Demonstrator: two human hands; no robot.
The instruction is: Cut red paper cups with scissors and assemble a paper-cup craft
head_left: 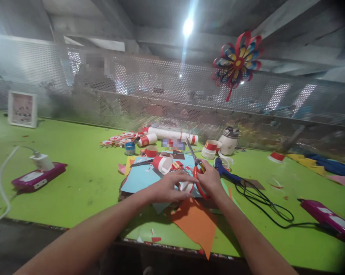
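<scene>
In my right hand (210,176) is a pair of scissors (199,181) with orange handles, fingers closed round them and the blades pointing up and away. My left hand (174,186) grips a small white piece with a red edge (186,186), which looks like part of a paper cup. Both hands are close together over blue paper sheets (142,179). Just beyond my left hand lies a red and white paper cup (162,163) on its side. Orange paper (195,225) lies beneath the hands, hanging past the table's front edge.
A blue glue gun (228,173) with a looped black cable lies right of my hands. Purple power strips (39,177) sit on both sides of the green table (83,152). Cups, a blue jar (129,148), a white roll (163,133) and a kettle-like jug (229,141) stand behind.
</scene>
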